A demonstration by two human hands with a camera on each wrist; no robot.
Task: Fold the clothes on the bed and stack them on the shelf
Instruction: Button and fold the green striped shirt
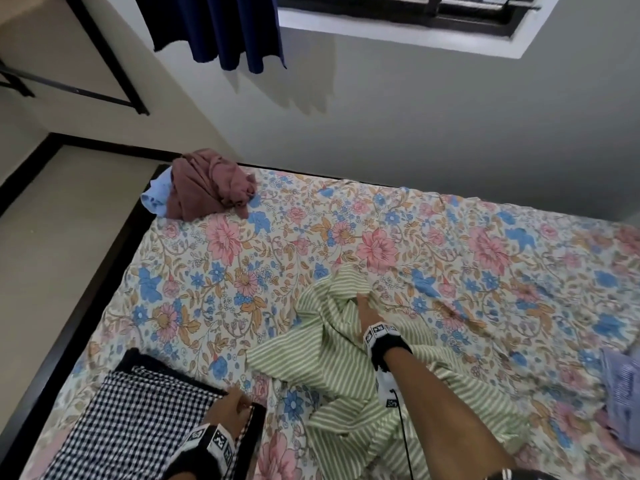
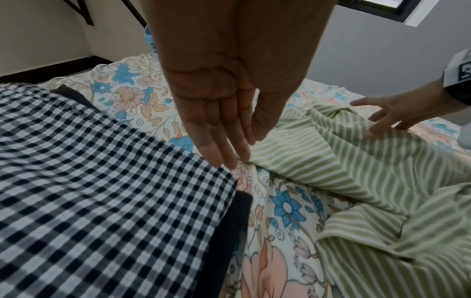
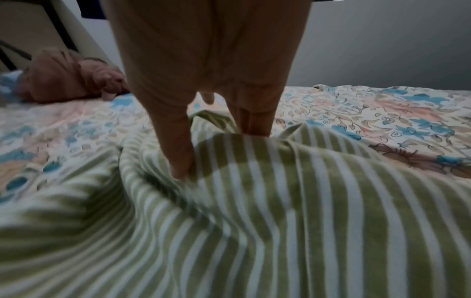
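A crumpled green-and-white striped shirt (image 1: 346,362) lies in the middle of the floral bed (image 1: 242,258). My right hand (image 1: 362,301) reaches onto its upper folds with the fingers spread and straight; the thumb (image 3: 181,161) presses into the cloth on one side of a raised fold and the other fingers (image 3: 254,123) stand behind it. A folded black-and-white checked garment (image 1: 138,431) lies at the near left on a black piece (image 2: 229,231). My left hand (image 2: 229,159) is flat, its straight fingertips touching the checked garment's right edge.
A maroon garment (image 1: 207,185) is bunched on a light blue one (image 1: 156,199) at the bed's far left corner. A purple striped garment (image 1: 623,393) lies at the right edge. A black-framed shelf (image 1: 104,81) hangs on the left wall. A dark curtain (image 1: 221,29) hangs above.
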